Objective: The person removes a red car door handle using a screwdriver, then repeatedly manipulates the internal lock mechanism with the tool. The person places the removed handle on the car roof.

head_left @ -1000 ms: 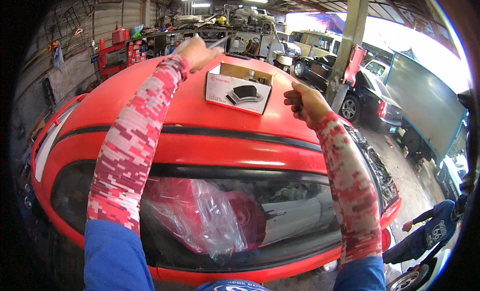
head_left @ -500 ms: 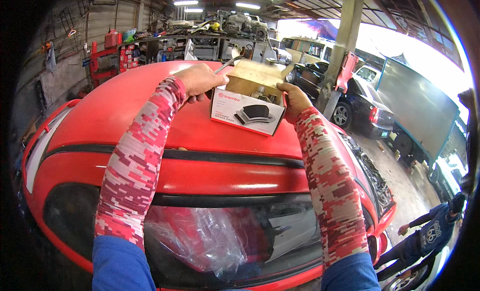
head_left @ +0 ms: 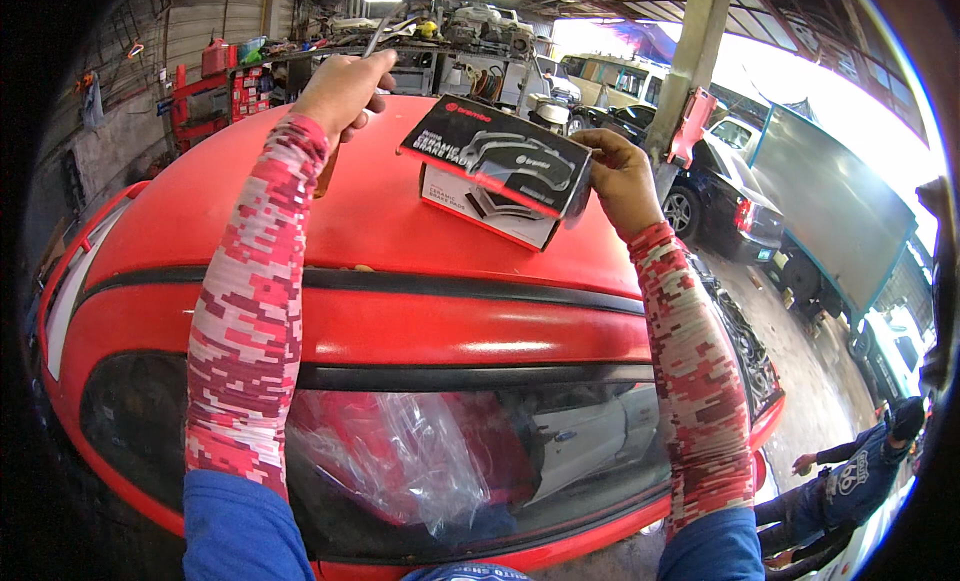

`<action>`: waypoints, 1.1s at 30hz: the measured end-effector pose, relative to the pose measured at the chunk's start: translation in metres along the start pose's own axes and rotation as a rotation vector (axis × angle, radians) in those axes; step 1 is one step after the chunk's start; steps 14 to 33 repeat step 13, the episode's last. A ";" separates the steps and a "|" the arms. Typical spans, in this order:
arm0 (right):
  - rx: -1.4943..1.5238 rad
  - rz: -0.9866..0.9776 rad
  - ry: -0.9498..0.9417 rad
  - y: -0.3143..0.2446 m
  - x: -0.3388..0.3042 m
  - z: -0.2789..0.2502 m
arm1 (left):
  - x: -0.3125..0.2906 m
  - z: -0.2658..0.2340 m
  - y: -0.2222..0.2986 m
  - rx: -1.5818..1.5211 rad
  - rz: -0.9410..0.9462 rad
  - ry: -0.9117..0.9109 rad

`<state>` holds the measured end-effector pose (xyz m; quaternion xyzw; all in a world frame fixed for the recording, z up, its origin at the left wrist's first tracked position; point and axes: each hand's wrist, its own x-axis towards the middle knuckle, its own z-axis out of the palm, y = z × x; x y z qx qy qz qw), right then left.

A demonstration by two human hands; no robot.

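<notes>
On the red car roof (head_left: 380, 216) stands a brake pad box (head_left: 470, 207), white-sided with a pad picture on its front. Its black lid (head_left: 500, 153) slants over the top and hides the inside. My right hand (head_left: 622, 176) pinches the lid's right end between thumb and fingers. Farther left, my left hand (head_left: 342, 93) is raised above the roof, apart from the box. Its fingers are wrapped round what looks like a screwdriver (head_left: 378, 36): a thin metal shaft sticks up past the hand, and an orange-brown handle shows below it.
Clear plastic sheeting (head_left: 400, 461) shows behind the car's glass. A concrete post (head_left: 690, 81) rises beyond the roof at right, near a dark parked car (head_left: 725, 206). A person in blue (head_left: 860, 471) is at lower right. Shelves of parts (head_left: 400, 61) line the back.
The lid has come down over the box, turning its black printed face toward me. My left hand has left the box and moved up and left with the screwdriver.
</notes>
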<state>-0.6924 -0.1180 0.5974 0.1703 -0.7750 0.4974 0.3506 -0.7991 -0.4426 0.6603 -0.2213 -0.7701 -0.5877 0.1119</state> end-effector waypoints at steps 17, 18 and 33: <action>-0.082 0.217 0.253 0.008 0.004 0.004 | -0.021 0.002 0.020 0.395 0.074 -0.515; -0.082 0.217 0.253 0.008 0.004 0.004 | -0.021 0.002 0.020 0.395 0.074 -0.515; -0.082 0.217 0.253 0.008 0.004 0.004 | -0.021 0.002 0.020 0.395 0.074 -0.515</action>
